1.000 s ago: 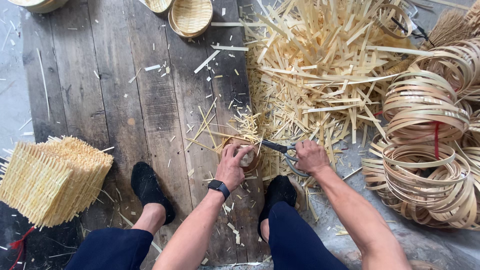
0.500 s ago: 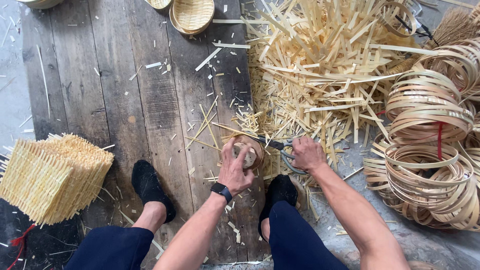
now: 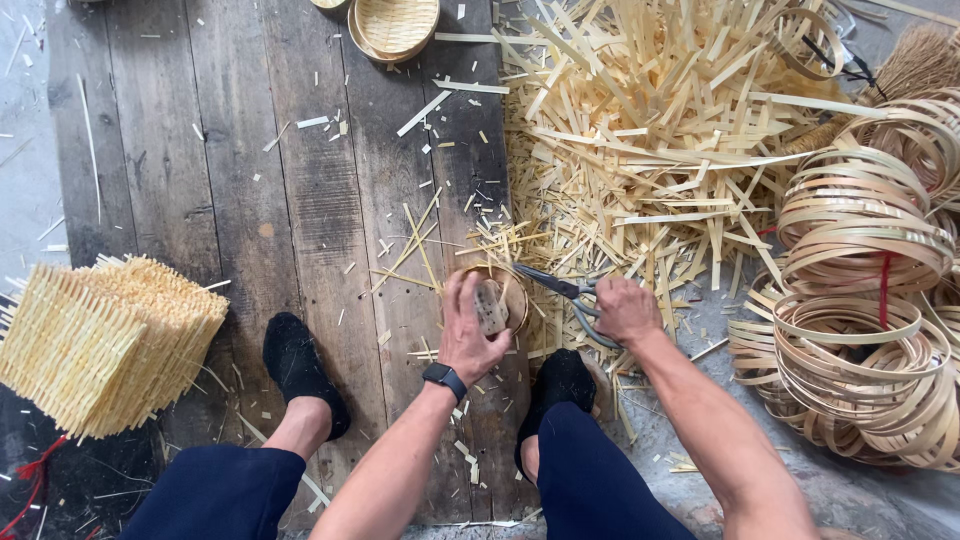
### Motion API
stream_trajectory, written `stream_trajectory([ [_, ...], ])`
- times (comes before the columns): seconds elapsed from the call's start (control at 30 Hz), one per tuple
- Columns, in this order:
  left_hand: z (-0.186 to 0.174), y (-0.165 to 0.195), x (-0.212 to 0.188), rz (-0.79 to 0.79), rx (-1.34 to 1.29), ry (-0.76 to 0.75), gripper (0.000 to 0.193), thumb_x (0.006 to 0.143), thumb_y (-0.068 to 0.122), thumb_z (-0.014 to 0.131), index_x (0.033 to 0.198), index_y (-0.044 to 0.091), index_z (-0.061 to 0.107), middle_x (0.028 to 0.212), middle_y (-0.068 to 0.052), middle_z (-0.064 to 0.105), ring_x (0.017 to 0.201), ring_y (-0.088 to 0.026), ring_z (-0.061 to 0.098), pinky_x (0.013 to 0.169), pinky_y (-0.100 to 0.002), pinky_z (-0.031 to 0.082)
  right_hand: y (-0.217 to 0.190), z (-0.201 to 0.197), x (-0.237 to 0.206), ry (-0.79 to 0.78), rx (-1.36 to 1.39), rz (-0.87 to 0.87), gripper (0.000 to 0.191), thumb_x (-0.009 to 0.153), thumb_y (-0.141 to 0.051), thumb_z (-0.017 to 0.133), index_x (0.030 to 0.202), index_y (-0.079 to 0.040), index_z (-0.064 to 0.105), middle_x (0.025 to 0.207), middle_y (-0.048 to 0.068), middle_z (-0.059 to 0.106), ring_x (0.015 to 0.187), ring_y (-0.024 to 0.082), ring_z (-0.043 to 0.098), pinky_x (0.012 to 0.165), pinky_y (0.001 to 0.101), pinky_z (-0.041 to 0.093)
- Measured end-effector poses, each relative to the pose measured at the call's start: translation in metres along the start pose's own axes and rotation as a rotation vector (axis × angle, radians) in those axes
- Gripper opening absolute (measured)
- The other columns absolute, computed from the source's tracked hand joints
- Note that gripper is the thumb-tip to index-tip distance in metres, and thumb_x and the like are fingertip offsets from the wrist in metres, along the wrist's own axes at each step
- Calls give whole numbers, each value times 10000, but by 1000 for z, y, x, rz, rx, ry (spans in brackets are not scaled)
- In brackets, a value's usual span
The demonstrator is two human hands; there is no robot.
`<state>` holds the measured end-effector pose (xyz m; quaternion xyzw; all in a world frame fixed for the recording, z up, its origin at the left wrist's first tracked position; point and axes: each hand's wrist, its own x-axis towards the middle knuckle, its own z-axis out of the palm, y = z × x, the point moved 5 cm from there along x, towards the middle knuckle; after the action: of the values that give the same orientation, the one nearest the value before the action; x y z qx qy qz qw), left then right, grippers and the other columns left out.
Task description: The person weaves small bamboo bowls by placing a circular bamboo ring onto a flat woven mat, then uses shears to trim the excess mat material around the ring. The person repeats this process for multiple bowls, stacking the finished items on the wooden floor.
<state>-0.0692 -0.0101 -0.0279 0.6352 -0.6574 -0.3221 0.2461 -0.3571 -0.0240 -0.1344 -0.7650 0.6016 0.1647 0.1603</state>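
Two hands work low over the dark wooden planks (image 3: 250, 180), between the person's black-socked feet and a big heap of pale bamboo strips (image 3: 650, 150). The left hand (image 3: 470, 335), with a black watch on its wrist, curls over a small round woven bamboo basket (image 3: 505, 290) and presses it down, fingers closed around a small greyish block (image 3: 490, 308) held inside the rim. The basket sits on the planks just left of the heap, its opening facing up; loose strip ends stick out from it toward the far left. The right hand (image 3: 625, 310) is closed around the handles of a pair of scissors (image 3: 560, 292). Their long axis runs from the hand at the near right up toward the far left, with the dark blades pointing at the basket's far rim and touching or nearly touching it; whether the blades are parted cannot be told. At the left edge lies a stack of woven bamboo mats (image 3: 100, 340), at the right coils of bamboo hoops (image 3: 860, 300), and at the far edge a few finished small baskets (image 3: 395, 25).
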Motion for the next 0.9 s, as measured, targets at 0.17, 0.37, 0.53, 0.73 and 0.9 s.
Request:
stream_trajectory([
  [0.17, 15, -5, -6, -66, -44, 101, 956, 708, 223, 876, 1474, 31, 339, 1424, -250, 418, 1349, -431, 428, 1152, -492, 386, -5, -30, -17, 161, 89, -38, 388, 858, -404, 695, 905, -34, 590, 817, 130, 605, 722, 235, 567, 634, 382, 506],
  [0.37, 16, -11, -2, 65, -11, 3, 930, 707, 146, 824, 1507, 39, 362, 1509, -265, 403, 1361, -451, 461, 1121, -465, 428, -37, -40, -11, 238, 18, -41, 319, 821, -329, 696, 896, -36, 594, 840, 125, 598, 780, 238, 573, 689, 387, 492],
  [0.53, 9, -13, -7, -98, -74, 95, 891, 733, 142, 808, 1493, 20, 357, 1405, -257, 451, 1297, -419, 497, 1100, -454, 443, -19, -8, 1, 90, 29, -51, 86, 888, -138, 613, 913, -57, 601, 835, 165, 653, 727, 227, 641, 578, 382, 583],
  [0.73, 9, -18, -6, -74, -75, 81, 863, 741, 128, 832, 1475, 36, 387, 1307, -231, 559, 1238, -405, 537, 1063, -460, 447, -5, -35, -18, 243, 152, -59, 273, 844, -304, 663, 876, -40, 600, 814, 152, 645, 720, 252, 611, 642, 419, 554],
  [0.9, 9, -18, -1, 17, -122, -44, 823, 717, 31, 754, 1480, 94, 451, 1346, -190, 560, 1267, -396, 548, 1087, -439, 465, -36, -47, -13, 324, 17, -119, 494, 723, -466, 737, 863, -15, 592, 792, 156, 596, 677, 249, 540, 626, 388, 485],
])
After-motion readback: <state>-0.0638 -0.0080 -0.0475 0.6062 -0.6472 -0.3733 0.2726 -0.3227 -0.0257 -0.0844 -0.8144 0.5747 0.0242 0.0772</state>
